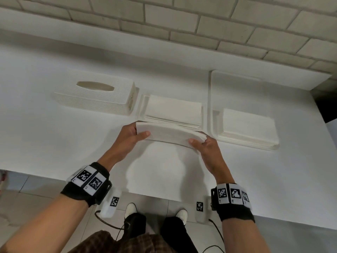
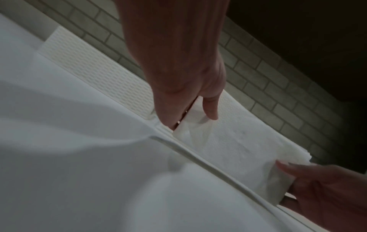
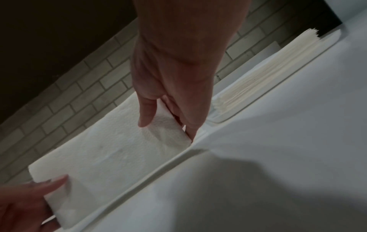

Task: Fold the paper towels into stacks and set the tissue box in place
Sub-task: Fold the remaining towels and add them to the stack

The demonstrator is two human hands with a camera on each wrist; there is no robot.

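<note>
I hold a folded white paper towel (image 1: 169, 133) by its two ends, just above the white table. My left hand (image 1: 135, 133) pinches its left end, thumb on top; my right hand (image 1: 197, 143) pinches the right end the same way. Both wrist views show the towel (image 2: 228, 146) (image 3: 111, 157) with a thumb pressed on each end. Right behind it lies a stack of folded towels (image 1: 173, 110) in a shallow tray. The white woven tissue box (image 1: 98, 96) stands to the left of that stack, its slot facing up.
A second, squarer stack of towels (image 1: 248, 126) lies in a larger white tray (image 1: 235, 79) at the right. A grey brick wall (image 1: 182, 21) backs the table. The table's front edge (image 1: 164, 195) runs just above my feet.
</note>
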